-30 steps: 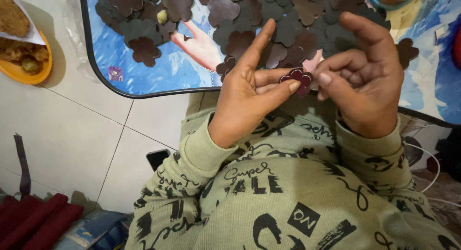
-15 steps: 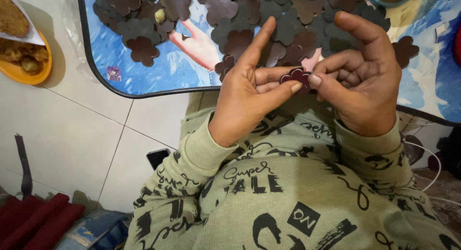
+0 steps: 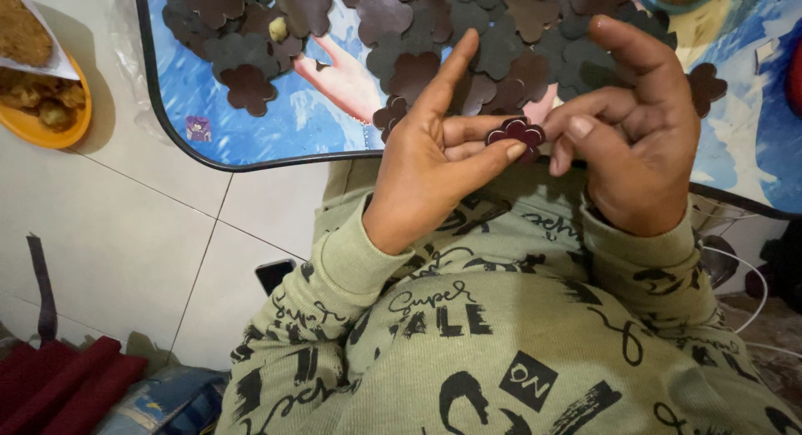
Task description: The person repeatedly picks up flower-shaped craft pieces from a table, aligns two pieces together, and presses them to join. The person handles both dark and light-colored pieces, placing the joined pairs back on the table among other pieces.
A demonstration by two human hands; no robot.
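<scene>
My left hand (image 3: 426,163) pinches a dark flower-shaped cutout (image 3: 516,132); right hand (image 3: 639,138) at three o'clock, fingers apart. This shallow grip could drop it.

White tiled floor (image 3: 109,234), low table (image 3: 251,161)
</scene>
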